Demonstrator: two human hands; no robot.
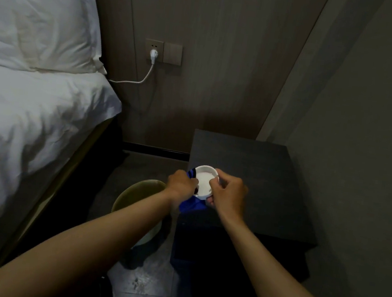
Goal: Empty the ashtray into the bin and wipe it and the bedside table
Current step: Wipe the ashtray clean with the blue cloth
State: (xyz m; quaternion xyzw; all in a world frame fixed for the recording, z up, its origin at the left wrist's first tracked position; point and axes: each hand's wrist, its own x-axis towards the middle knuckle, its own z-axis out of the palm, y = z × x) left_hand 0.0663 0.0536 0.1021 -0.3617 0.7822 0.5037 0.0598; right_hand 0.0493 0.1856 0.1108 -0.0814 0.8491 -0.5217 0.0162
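A round white ashtray (204, 180) is held in the air over the left front corner of the dark bedside table (255, 180). My right hand (227, 193) grips its right rim. My left hand (182, 183) is closed on a blue cloth (193, 204), which wraps under the ashtray and hangs down below it. The bowl of the ashtray looks white and bare. A round, pale green bin (135, 192) stands on the floor just left of the table, partly hidden by my left forearm.
A bed (33, 116) with white bedding and a pillow fills the left side. A white plug and cable (150, 68) hang from a wall socket behind the gap. A grey wall runs along the right of the table. My shoes show at the bottom edge.
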